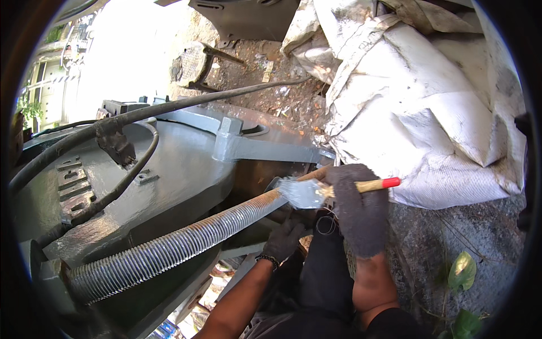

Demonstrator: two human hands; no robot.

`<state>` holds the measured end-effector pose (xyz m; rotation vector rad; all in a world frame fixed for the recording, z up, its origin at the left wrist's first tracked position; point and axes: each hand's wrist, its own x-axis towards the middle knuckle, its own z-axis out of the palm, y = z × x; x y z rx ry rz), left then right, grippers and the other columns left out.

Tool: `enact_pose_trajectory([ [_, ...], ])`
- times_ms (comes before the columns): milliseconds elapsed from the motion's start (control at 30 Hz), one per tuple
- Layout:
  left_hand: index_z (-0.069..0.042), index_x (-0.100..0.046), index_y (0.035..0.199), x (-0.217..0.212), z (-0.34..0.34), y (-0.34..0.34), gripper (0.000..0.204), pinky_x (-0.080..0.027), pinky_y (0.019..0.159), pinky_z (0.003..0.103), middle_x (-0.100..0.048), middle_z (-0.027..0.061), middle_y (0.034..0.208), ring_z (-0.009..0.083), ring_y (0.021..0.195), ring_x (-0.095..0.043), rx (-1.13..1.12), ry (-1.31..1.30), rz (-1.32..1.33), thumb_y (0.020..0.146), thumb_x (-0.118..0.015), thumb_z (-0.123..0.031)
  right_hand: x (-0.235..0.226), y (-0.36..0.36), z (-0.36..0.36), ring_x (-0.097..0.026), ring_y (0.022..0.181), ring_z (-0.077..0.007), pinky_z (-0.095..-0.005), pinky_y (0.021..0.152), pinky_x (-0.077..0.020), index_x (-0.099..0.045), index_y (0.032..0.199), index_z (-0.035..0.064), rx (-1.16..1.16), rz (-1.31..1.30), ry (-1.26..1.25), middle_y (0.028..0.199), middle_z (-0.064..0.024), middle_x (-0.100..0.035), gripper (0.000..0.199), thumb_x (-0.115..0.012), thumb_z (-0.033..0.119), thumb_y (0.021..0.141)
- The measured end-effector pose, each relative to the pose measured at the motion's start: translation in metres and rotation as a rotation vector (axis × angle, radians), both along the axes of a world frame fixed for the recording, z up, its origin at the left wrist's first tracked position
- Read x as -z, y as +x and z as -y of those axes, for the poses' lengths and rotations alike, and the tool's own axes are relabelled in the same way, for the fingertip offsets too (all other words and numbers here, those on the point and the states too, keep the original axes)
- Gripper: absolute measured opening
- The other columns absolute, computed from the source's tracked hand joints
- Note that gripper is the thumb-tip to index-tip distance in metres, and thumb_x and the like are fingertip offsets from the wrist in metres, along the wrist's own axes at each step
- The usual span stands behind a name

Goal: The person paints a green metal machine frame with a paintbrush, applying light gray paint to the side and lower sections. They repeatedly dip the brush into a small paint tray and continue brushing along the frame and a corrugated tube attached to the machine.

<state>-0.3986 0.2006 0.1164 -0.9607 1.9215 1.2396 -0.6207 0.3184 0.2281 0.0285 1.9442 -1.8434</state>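
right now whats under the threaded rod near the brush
The left hand in a dark glove sits beneath the threaded rod, beside the grey machine body. Below that lies shadow; nothing more shows.

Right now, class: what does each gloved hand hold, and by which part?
The right hand grips a paintbrush by its wooden handle, behind the bristles. The left hand hangs below the threaded rod; no hold shows.

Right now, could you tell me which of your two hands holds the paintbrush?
The right hand, gloved, grips the brush by its red-tipped handle; the left hand hangs lower, empty, under the threaded rod.
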Motion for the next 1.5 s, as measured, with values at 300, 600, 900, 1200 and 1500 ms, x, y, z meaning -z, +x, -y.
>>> enact_pose_trajectory([
  [300,0.000,-0.063,0.130,-0.012,0.019,0.060,0.037,-0.049,0.104,0.048,-0.065,0.0235,0.131,0.0422,0.124,-0.062,0.358,-0.109,-0.078,0.103,-0.059,-0.025,-0.004,0.009,-0.001,-0.055,0.074,-0.0083,-0.0270,0.064,-0.0447,-0.070,0.105,0.0006,0.031,0.046,0.152,0.086,-0.0026,-0.065,0.019,-0.059,0.016,0.106],
  [600,-0.003,-0.063,0.128,-0.044,0.017,0.062,0.032,-0.048,0.109,0.051,-0.063,0.0230,0.136,0.0418,0.128,-0.059,0.291,-0.055,0.063,0.097,-0.058,-0.013,-0.003,-0.004,-0.002,-0.053,0.074,-0.0081,-0.0280,0.066,-0.0453,-0.068,0.108,0.0001,-0.105,0.057,0.166,0.087,-0.0025,-0.063,0.017,-0.060,0.015,0.105],
  [900,-0.002,-0.062,0.134,-0.073,0.012,0.058,0.034,-0.050,0.108,0.048,-0.063,0.0235,0.137,0.0409,0.127,-0.061,0.345,-0.203,-0.083,0.104,-0.056,-0.017,0.006,-0.009,0.003,-0.062,0.076,-0.0103,-0.0273,0.067,-0.0497,-0.071,0.108,0.0021,-0.069,0.070,0.061,0.086,-0.0033,-0.069,0.015,-0.064,0.015,0.104],
  [1200,0.000,-0.066,0.134,-0.147,0.033,0.018,0.038,-0.051,0.107,0.041,-0.071,0.0197,0.129,0.0318,0.123,-0.068,-0.221,-0.162,-0.093,0.105,-0.065,-0.025,0.010,-0.008,0.002,-0.066,0.089,-0.0219,-0.0373,0.081,-0.0518,-0.069,0.109,-0.0031,-0.161,-0.020,-0.013,0.100,-0.0130,-0.070,0.023,-0.054,0.014,0.106],
  [1500,0.002,-0.066,0.133,-0.189,0.032,-0.031,0.033,-0.052,0.103,0.037,-0.071,0.0168,0.129,0.0249,0.120,-0.067,-0.147,-0.197,-0.166,0.105,-0.063,-0.014,0.010,-0.020,0.003,-0.067,0.084,-0.0255,-0.0394,0.077,-0.0531,-0.069,0.109,-0.0035,-0.291,-0.268,0.155,0.095,-0.0139,-0.070,0.020,-0.062,0.014,0.102],
])
